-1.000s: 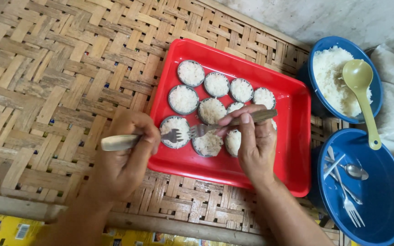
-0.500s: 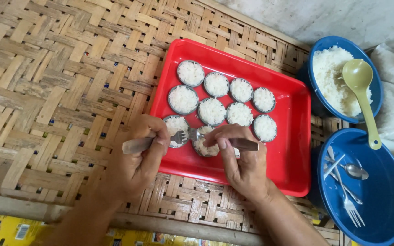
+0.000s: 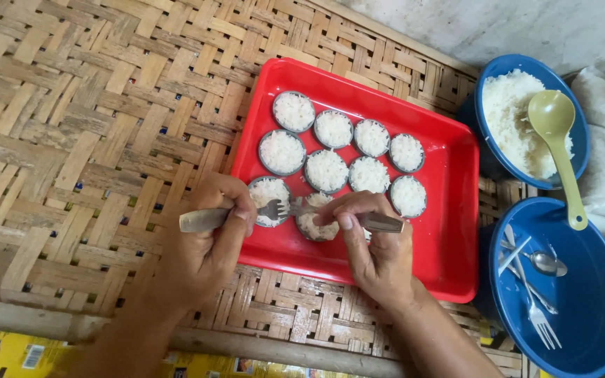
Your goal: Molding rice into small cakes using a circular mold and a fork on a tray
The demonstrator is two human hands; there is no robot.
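Observation:
A red tray [image 3: 449, 231] lies on a woven bamboo surface and holds several small round cups filled with white rice. My left hand [image 3: 201, 245] grips a fork [image 3: 271, 208] whose tines rest at the cup [image 3: 267, 190] in the tray's near left corner. My right hand [image 3: 379, 245] grips another fork [image 3: 379, 222], its tines pressed into the rice of the neighbouring near cup [image 3: 313, 224]. The two fork heads almost meet between those cups.
A blue bowl [image 3: 498, 70] of loose white rice with a green ladle [image 3: 558, 140] stands right of the tray. Nearer me, a blue plate [image 3: 582, 315] holds a fork and spoons. White cloth lies at the far right. A bamboo edge runs along the bottom.
Both hands have drawn back toward me from the tray's middle to its near left cups. The cups my right hand covered a second ago are now in plain sight.

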